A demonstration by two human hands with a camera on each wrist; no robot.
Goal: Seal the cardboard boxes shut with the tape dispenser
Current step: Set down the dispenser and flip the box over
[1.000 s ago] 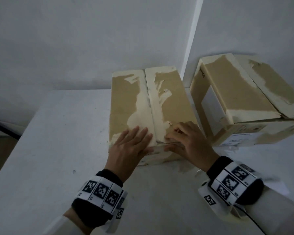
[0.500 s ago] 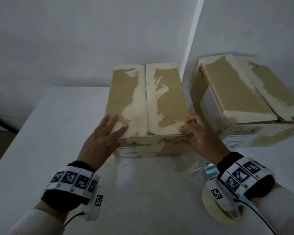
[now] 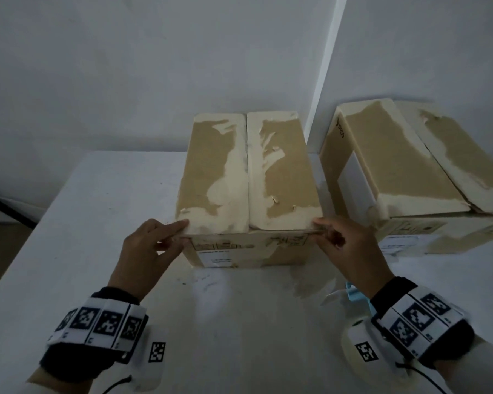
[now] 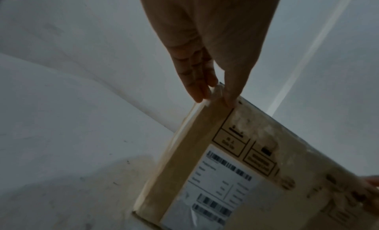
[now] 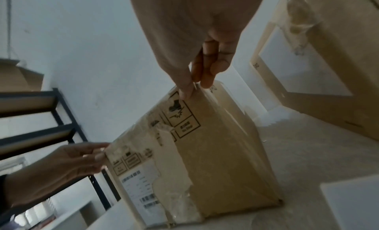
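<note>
Tall tan cardboard box (image 3: 248, 177) stands upright on the white table (image 3: 97, 211), both top flaps down and meeting at a centre seam, contents hidden; a second, larger tan box (image 3: 396, 166) lies just beside it to the right, against the white corner walls. My left hand (image 3: 145, 251) pinches the near left top corner, my right hand (image 3: 350, 251) the near right. The pale tape roll with blue dispenser (image 3: 353, 297) lies under my right wrist.

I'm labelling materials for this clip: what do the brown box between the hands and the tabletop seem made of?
Brown rectangular box: cardboard, matte tan, seemingly with glossy clear tape and pale torn patches on its flaps. White tabletop: smooth, matte, scuffed; probably laminate or painted board, though I cannot tell which.
</note>
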